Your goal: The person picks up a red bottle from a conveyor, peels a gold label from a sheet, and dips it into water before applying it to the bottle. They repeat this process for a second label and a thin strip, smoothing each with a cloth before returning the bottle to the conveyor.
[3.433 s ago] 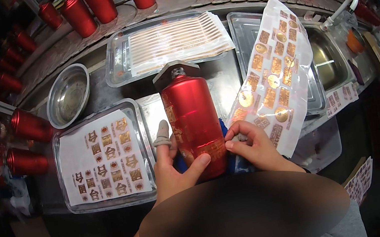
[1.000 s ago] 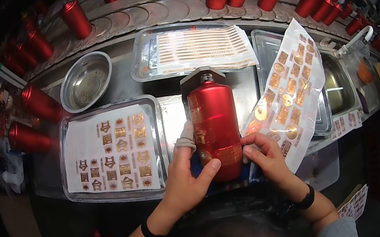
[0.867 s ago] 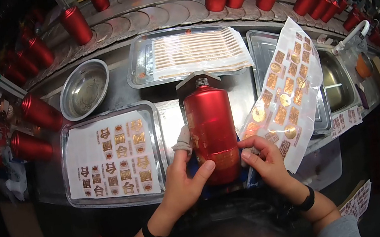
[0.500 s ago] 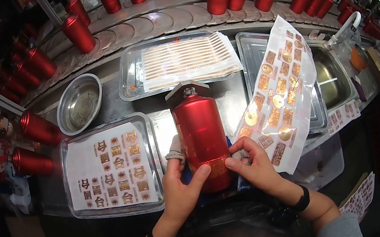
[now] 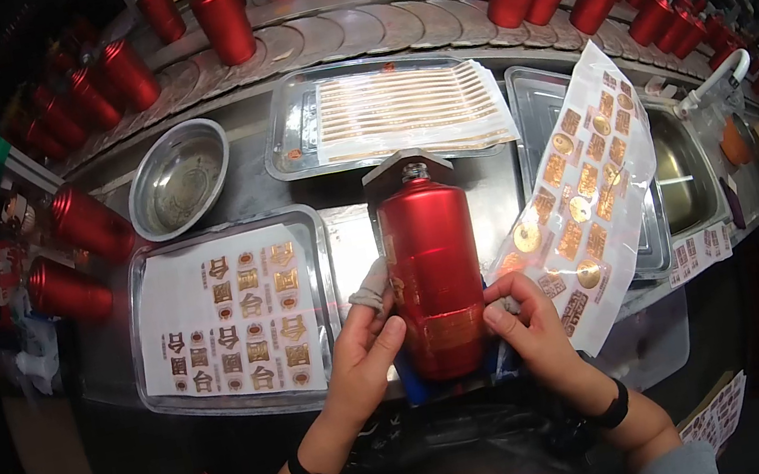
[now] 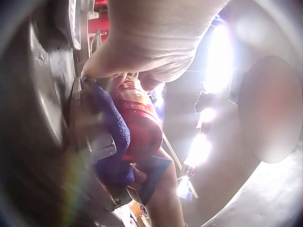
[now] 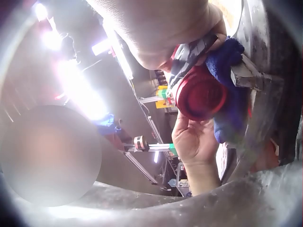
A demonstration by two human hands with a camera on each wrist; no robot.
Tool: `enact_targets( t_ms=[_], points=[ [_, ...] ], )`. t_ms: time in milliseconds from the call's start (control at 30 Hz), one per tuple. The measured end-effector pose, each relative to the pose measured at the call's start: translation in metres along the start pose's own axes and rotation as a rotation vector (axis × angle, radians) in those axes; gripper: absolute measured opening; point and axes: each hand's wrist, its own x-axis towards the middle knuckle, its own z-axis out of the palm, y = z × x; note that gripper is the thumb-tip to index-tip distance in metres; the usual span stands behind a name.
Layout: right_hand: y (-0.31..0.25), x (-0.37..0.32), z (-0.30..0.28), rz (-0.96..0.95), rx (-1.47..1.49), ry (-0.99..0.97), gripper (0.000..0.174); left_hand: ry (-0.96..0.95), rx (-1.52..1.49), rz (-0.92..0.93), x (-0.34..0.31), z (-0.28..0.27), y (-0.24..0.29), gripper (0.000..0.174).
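Observation:
A red bottle (image 5: pixel 431 258) rests neck away from me on a stand padded with blue cloth (image 7: pixel 227 56). A gold printed band (image 5: pixel 451 323) crosses its lower body, and gold lettering shows at its left edge. My left hand (image 5: pixel 358 357) holds the bottle's left side, thumb at the edge and a wrapped finger stretched along it. My right hand (image 5: pixel 530 330), also with a wrapped finger, has thumb and curled forefinger at the lower right side of the bottle. A thin grey strip (image 7: pixel 191 59) lies in its fingers against the bottle.
A tray (image 5: pixel 312 228) with a gold-lettered sticker sheet (image 5: pixel 175 283) stands left, a metal bowl (image 5: pixel 180 181) behind it. Striped sheets (image 5: pixel 408 110) lie in the back tray; a curved sticker sheet (image 5: pixel 586 200) leans right, before a sink (image 5: pixel 678 174). Red bottles line the conveyor (image 5: pixel 334 37).
The bottle has turned a little, so less gold lettering shows on its left. My left thumb has slid from the bottle's front to its left edge. Bottles on the conveyor have shifted.

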Motion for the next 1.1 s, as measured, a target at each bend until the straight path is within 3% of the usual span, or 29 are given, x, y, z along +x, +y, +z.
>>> enact_targets(
  t_ms=[133, 433, 633, 867, 1100],
  points=[
    [0.004, 0.001, -0.001, 0.004, -0.012, -0.001, 0.032, -0.068, 0.125, 0.072, -0.003, -0.002, -0.001, 0.079],
    [0.000, -0.001, 0.005, -0.008, -0.051, 0.011, 0.033, -0.013, 0.326, 0.131, -0.006, 0.002, -0.006, 0.084],
    [-0.001, 0.000, 0.005, -0.027, -0.065, 0.000, 0.031, -0.031, 0.362, 0.141, -0.007, 0.001, -0.005, 0.079],
    [-0.003, -0.002, 0.005, -0.050, -0.047, -0.016, 0.028, -0.015, 0.009, 0.021, -0.003, -0.006, -0.009, 0.068],
    [-0.011, 0.002, 0.014, -0.055, -0.150, 0.027, 0.029, 0.052, 0.210, 0.161, -0.002, 0.008, -0.015, 0.072]
  ],
)
